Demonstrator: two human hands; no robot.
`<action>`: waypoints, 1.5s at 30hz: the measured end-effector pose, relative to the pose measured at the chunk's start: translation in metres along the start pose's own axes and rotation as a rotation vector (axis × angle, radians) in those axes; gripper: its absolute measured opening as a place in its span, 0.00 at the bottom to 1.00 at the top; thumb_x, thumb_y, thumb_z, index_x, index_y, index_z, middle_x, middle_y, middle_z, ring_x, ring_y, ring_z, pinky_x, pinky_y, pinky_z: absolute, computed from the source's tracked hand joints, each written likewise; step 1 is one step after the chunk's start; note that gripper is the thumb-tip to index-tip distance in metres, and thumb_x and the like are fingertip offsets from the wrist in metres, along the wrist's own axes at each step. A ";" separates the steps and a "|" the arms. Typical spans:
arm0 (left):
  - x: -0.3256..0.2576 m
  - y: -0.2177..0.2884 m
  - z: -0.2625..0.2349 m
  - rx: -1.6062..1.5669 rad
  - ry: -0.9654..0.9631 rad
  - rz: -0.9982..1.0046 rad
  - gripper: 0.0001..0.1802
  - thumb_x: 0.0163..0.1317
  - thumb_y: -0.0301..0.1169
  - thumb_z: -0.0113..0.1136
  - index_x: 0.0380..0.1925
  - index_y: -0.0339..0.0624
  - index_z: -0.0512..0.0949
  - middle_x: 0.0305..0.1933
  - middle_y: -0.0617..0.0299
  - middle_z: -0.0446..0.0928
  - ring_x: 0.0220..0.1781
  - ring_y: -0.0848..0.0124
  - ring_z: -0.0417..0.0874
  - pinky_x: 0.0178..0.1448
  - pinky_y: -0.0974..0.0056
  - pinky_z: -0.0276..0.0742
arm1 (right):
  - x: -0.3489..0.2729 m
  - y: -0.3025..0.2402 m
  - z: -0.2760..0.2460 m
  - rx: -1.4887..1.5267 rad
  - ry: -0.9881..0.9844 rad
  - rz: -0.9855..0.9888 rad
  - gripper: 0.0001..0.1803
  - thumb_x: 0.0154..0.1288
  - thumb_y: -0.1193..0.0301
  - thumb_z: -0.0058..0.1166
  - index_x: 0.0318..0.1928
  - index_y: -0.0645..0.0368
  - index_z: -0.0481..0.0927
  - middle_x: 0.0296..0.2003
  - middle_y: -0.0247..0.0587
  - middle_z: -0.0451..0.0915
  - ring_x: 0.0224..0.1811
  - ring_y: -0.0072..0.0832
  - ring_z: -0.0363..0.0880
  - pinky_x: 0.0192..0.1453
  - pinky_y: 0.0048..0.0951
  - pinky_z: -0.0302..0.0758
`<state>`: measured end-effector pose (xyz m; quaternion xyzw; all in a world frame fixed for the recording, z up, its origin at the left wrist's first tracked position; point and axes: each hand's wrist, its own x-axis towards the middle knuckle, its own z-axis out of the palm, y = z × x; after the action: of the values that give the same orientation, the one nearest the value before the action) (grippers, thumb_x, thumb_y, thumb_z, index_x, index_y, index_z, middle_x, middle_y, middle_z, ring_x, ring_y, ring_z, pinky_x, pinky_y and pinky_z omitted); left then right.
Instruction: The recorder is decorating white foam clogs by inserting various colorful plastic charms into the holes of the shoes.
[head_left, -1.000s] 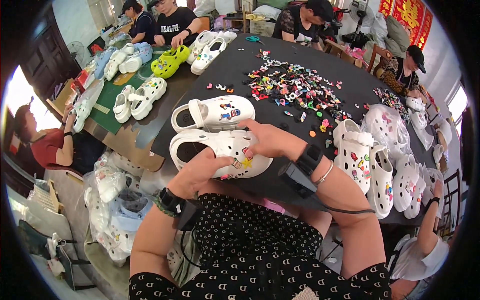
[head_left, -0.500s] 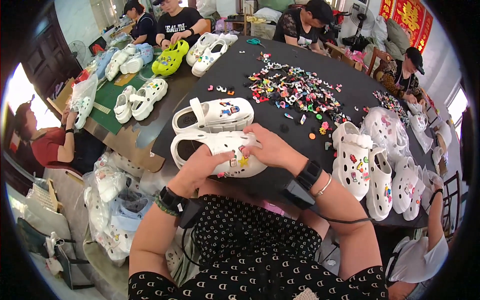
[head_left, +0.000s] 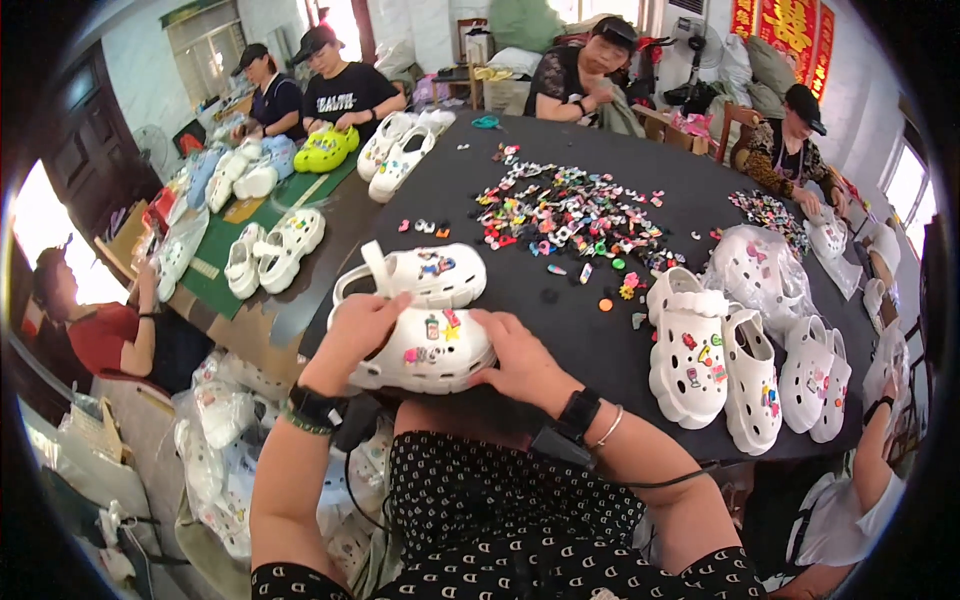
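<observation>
A white clog [head_left: 455, 369] lies in front of me at the black table's near edge, its toe to the right. Several charms sit on its upper, among them a yellow star and a pink one. My left hand [head_left: 358, 338] wraps round its heel end, thumb over the foot opening. At the toe, my right hand [head_left: 522, 352] cups the clog, fingers on top and thumb against the lower side. Just beyond it, a second white clog [head_left: 466, 283] with a figure-shaped charm lies on the table, its heel strap standing up.
Loose colourful charms [head_left: 570, 210] are heaped mid-table. Decorated white clogs [head_left: 690, 370] stand at the right, near a plastic-wrapped clog [head_left: 762, 270]. Bagged clogs [head_left: 225, 455] lie low at the left. Several people work around the tables; one handles a lime-green clog [head_left: 326, 150].
The near clog has turned and tipped toward me, showing more of its charms. My left hand has moved back to the heel; my right hand has slid from the charms to the toe.
</observation>
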<state>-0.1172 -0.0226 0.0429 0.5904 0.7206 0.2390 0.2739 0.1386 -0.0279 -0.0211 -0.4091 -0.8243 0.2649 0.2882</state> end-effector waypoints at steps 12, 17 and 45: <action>0.043 0.023 -0.008 0.171 0.385 0.305 0.13 0.60 0.26 0.50 0.41 0.29 0.75 0.46 0.38 0.80 0.49 0.48 0.82 0.55 0.52 0.76 | 0.004 0.012 0.011 0.005 0.016 -0.001 0.44 0.54 0.69 0.69 0.69 0.54 0.59 0.66 0.55 0.63 0.67 0.53 0.65 0.68 0.46 0.67; 0.066 0.018 0.001 0.551 0.560 0.262 0.24 0.66 0.45 0.55 0.37 0.29 0.76 0.44 0.38 0.78 0.53 0.42 0.74 0.57 0.45 0.71 | -0.009 0.023 -0.005 0.049 -0.003 -0.115 0.43 0.54 0.73 0.67 0.68 0.57 0.60 0.65 0.62 0.62 0.65 0.58 0.67 0.67 0.46 0.69; 0.082 -0.017 0.002 0.007 0.115 -0.106 0.37 0.56 0.58 0.64 0.38 0.26 0.82 0.39 0.44 0.83 0.43 0.60 0.85 0.48 0.61 0.77 | 0.065 0.158 -0.088 -0.317 0.037 0.298 0.22 0.41 0.68 0.77 0.35 0.58 0.77 0.42 0.50 0.72 0.46 0.48 0.76 0.50 0.41 0.75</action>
<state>-0.1406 0.0550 0.0202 0.5379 0.7661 0.2549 0.2424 0.2495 0.1264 -0.0491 -0.5714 -0.7806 0.1640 0.1930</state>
